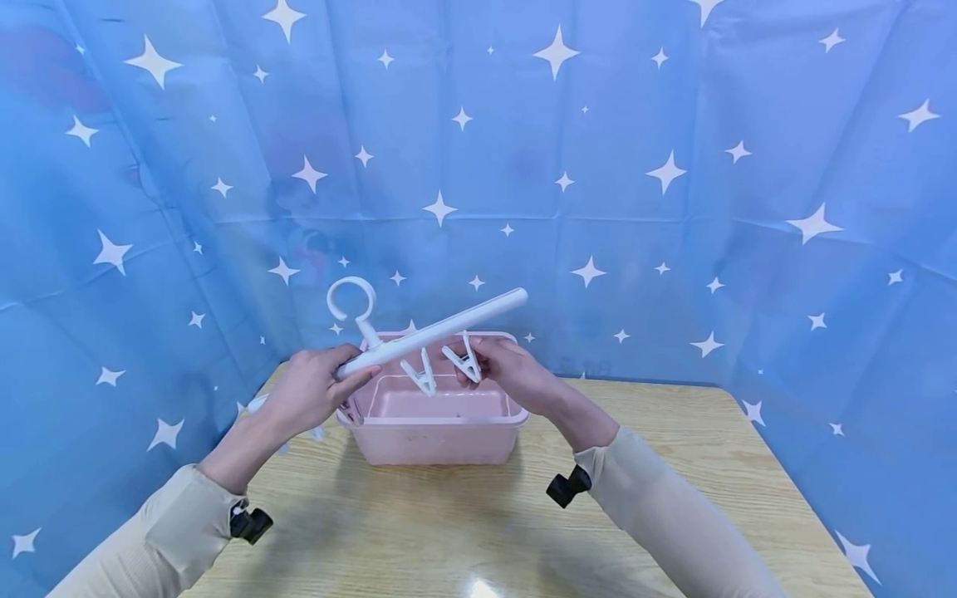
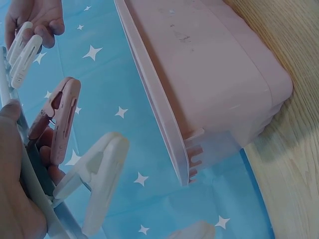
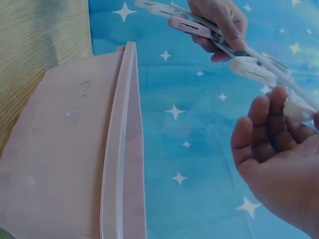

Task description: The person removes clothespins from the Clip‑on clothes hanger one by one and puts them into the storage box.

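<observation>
A white clip hanger [image 1: 449, 326] with a round hook [image 1: 351, 291] is held up at a slant above a pink basin [image 1: 441, 444]. My left hand [image 1: 306, 382] grips its bar near the hook, thumb on the near side. White clips [image 1: 420, 374] hang from the bar, and a pink clip [image 2: 65, 119] sits beside the left fingers. At the raised end, my right hand [image 1: 508, 365] pinches a white clip [image 3: 298, 108] between thumb and fingers. The right thumb is mostly cut off in the right wrist view.
The basin stands on a wooden table [image 1: 635, 473] near its back edge. A blue curtain [image 1: 508, 166] with white stars surrounds the table. Behind my left wrist, part of a white object [image 1: 257, 404] shows at the left table edge.
</observation>
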`<state>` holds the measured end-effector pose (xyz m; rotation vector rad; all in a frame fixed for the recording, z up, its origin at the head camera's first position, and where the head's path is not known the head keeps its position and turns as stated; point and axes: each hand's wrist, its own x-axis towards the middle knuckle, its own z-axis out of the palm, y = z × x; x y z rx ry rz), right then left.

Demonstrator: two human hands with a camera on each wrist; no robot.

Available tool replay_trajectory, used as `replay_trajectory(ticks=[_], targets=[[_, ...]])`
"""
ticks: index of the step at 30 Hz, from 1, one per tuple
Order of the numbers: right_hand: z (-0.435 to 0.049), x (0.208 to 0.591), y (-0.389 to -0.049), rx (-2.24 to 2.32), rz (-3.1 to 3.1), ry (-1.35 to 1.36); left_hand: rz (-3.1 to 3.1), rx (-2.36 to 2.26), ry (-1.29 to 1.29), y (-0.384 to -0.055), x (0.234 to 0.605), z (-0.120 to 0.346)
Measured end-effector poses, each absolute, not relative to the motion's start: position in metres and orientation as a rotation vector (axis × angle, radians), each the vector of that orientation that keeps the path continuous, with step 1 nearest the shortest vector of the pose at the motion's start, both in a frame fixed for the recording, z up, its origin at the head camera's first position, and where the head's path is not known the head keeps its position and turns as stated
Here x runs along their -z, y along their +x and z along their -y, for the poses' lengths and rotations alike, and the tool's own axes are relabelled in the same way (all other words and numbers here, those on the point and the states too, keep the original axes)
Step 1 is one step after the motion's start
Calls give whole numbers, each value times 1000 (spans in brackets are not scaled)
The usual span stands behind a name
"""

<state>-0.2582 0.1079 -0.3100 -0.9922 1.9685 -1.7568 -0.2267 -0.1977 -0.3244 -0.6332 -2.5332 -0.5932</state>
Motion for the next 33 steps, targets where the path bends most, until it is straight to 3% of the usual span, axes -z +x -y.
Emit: replay_trajectory(ticks=[33], targets=[[-111,312,-258,1875,-1989,-950,2489,543,-662,-227,323,197]])
